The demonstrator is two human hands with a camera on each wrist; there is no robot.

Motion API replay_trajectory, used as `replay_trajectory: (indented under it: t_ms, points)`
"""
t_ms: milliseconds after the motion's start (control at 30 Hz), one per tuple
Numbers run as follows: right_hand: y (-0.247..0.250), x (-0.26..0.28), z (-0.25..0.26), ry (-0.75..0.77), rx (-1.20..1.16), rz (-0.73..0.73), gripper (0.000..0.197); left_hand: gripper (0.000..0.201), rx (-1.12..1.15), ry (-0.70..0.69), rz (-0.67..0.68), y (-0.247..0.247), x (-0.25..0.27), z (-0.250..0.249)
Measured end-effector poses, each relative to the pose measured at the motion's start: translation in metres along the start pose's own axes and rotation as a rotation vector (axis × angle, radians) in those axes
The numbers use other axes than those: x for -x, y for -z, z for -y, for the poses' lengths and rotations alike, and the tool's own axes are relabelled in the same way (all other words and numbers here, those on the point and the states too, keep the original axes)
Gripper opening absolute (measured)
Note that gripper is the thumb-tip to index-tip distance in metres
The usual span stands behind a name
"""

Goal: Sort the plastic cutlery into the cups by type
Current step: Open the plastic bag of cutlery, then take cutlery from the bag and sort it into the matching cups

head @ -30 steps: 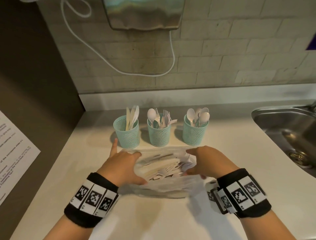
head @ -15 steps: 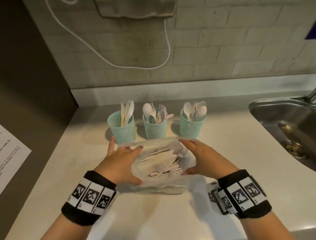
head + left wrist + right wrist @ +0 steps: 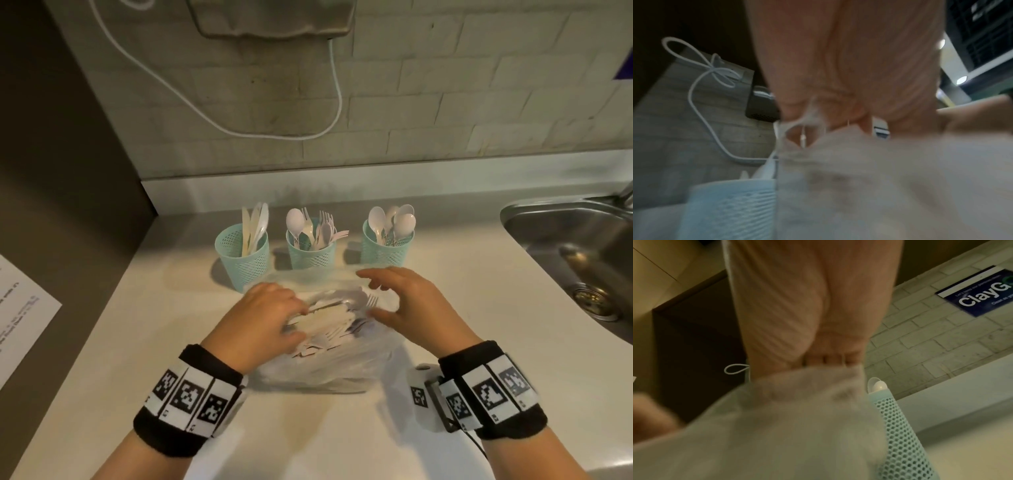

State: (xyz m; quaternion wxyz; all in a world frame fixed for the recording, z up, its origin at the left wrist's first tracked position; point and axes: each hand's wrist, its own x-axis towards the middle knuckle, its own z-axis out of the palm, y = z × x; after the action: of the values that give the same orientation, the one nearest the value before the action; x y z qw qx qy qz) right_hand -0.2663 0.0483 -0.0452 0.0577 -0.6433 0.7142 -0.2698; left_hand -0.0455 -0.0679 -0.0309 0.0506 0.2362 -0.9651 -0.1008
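My left hand [image 3: 263, 318] is in the clear plastic bag [image 3: 329, 366] of cutlery in the middle of the frame, fingers curled on pieces. My right hand [image 3: 407, 308] hovers with fingers spread. Three teal cups [image 3: 310, 255] stand just above.

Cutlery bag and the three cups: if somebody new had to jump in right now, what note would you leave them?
Left hand: inside the open plastic bag, fingers curled on some of the loose cutlery; which piece is unclear.
Right hand: open, hovering over the bag's right side, holding nothing.
Cups stand in a row behind the bag: left cup has knives, middle cup has forks with a spoon or two mixed in, right cup has spoons.
Done: some pieces already stand in the cups.
Left: empty the bag by type and move the stray spoon from the middle cup.
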Motion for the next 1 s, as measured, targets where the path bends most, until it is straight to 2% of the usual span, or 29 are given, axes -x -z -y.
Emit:
replay_trajectory:
  t_ms: [67,100,167,300,400,467,633,767,833,933,1000]
  points:
    - [-0.001,0.002,-0.003,-0.107,0.057,0.221,0.068,0.043,-0.099,0.164,0.177,-0.001,0.004,0.015]
    - [-0.002,0.003,-0.002,-0.126,0.068,0.271,0.069,0.046,-0.115,0.193,0.222,-0.003,0.005,0.019]
    - [-0.006,0.002,0.002,-0.091,0.086,0.275,0.068,0.044,-0.109,0.139,0.233,-0.007,0.003,0.019]
    - [-0.01,-0.001,0.013,-0.036,-0.002,0.312,0.05,0.026,0.057,0.047,0.137,-0.02,-0.006,-0.004]
    - [-0.01,0.002,0.014,-0.072,0.064,0.442,0.035,0.023,-0.06,0.121,0.256,-0.028,-0.01,-0.022]
    - [-0.009,0.005,0.011,-0.096,0.13,0.497,0.037,0.033,-0.13,0.144,0.318,-0.036,-0.01,-0.028]
    - [-0.009,0.01,0.007,-0.138,0.213,0.521,0.054,0.06,-0.148,0.126,0.276,-0.05,-0.006,-0.033]
    - [-0.015,0.013,0.004,-0.151,0.22,0.536,0.064,0.074,-0.056,0.089,0.212,-0.057,-0.007,-0.034]
    - [-0.016,0.014,0.002,-0.159,0.214,0.538,0.069,0.073,-0.009,0.082,0.212,-0.057,-0.007,-0.037]
    - [-0.015,0.016,0.0,-0.183,0.227,0.551,0.077,0.057,0.064,0.098,0.209,-0.058,-0.005,-0.038]
    - [-0.014,0.017,-0.002,-0.208,0.22,0.563,0.081,0.059,0.13,0.124,0.232,-0.06,-0.002,-0.036]
